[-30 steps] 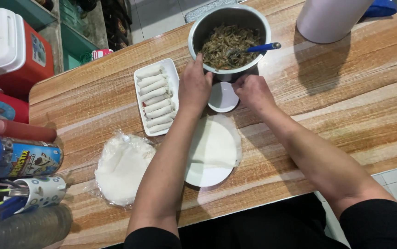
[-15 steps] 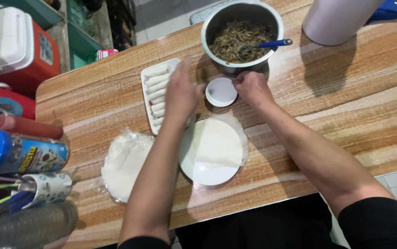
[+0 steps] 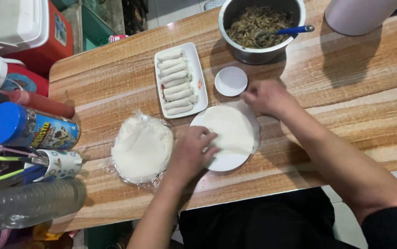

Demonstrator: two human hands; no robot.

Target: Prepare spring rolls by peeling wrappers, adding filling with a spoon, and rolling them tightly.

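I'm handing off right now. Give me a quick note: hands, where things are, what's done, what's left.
Left hand: flat on the wrapper on the white plate, near edge.
Right hand: at the wrapper's far edge, fingers down.
Done: finished rolls lined up on the rectangular tray.
Left: wrapper bare, no filling on it; filling in the metal pot with a spoon. Spare wrappers in plastic, left of the plate.

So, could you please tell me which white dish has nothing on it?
The small round saucer beside the metal bowl; the rectangular tray carries rolls and the round plate a wrapper.
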